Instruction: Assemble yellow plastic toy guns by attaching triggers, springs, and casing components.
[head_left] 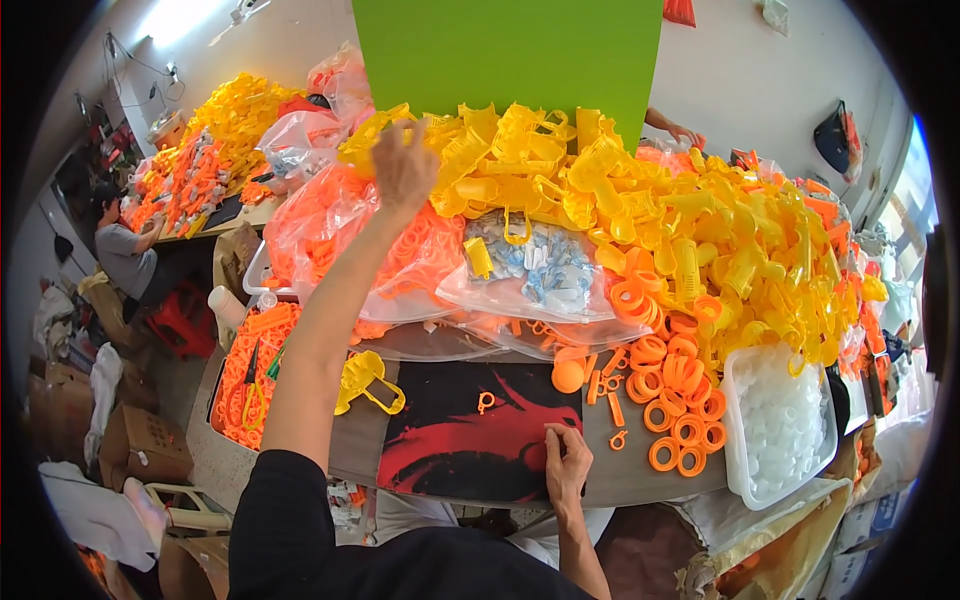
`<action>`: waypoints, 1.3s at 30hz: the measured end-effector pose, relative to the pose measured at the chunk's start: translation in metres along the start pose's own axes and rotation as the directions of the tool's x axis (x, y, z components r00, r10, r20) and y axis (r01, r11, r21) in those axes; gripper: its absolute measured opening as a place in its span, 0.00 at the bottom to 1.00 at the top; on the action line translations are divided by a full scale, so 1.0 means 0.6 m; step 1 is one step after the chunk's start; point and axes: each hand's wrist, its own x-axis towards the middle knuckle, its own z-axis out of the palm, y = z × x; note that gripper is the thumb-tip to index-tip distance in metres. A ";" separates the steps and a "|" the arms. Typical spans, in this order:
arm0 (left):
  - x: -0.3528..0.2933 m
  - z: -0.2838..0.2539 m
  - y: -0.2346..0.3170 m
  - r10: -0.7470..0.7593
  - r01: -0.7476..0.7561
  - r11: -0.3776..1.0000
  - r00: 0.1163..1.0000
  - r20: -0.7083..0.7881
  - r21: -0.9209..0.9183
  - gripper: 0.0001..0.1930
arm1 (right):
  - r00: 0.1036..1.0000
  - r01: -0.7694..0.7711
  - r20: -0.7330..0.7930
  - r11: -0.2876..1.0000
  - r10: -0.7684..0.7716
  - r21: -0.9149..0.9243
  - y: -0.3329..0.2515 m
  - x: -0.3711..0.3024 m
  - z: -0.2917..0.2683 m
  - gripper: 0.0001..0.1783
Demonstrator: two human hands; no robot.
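Cluttered workbench (640,478), heaped upper centre with yellow plastic parts (600,200). Left hand (403,168) raised into that heap, upper left of centre, fingers closing among pieces; grasp unclear. Right hand (566,462) low centre, curled on black-red mat (470,440).

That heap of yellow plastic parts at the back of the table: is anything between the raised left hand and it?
Nothing visible. The left hand is already at the near edge of the heap of yellow plastic parts, above the clear bags of orange rings. The right hand rests low on the black and red mat.
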 end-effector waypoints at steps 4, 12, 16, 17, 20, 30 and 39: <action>-0.001 0.022 0.111 0.239 -0.214 0.964 0.957 0.163 -0.157 0.34 | 0.999 0.023 -0.030 0.999 -0.024 -0.029 -0.001 -0.001 -0.003 0.07; 0.033 0.064 0.078 0.246 -0.284 0.959 0.791 0.560 -0.020 0.25 | 1.000 -0.006 -0.004 1.000 0.006 0.002 0.000 -0.001 0.001 0.06; 0.028 0.065 0.040 0.250 -0.246 0.968 0.935 0.253 -0.048 0.16 | 1.000 -0.018 0.000 1.000 0.018 0.005 -0.005 0.003 -0.004 0.07; 0.031 0.060 0.033 0.252 -0.248 0.968 0.933 0.258 -0.047 0.16 | 1.000 -0.022 0.002 1.000 0.022 0.008 -0.006 0.003 -0.005 0.07; 0.046 0.051 0.017 0.109 -0.090 0.993 0.949 0.296 -0.075 0.17 | 1.000 -0.022 0.011 1.000 0.022 -0.016 -0.008 0.002 -0.006 0.07; 0.057 0.082 0.003 -0.260 0.228 0.965 0.905 0.337 0.131 0.16 | 1.000 -0.026 0.001 1.000 0.026 0.001 -0.005 0.005 -0.001 0.06; 0.049 0.081 0.123 0.069 -0.082 0.991 0.991 -0.117 -0.105 0.15 | 1.000 -0.010 0.004 1.000 0.010 -0.023 -0.006 0.006 -0.006 0.06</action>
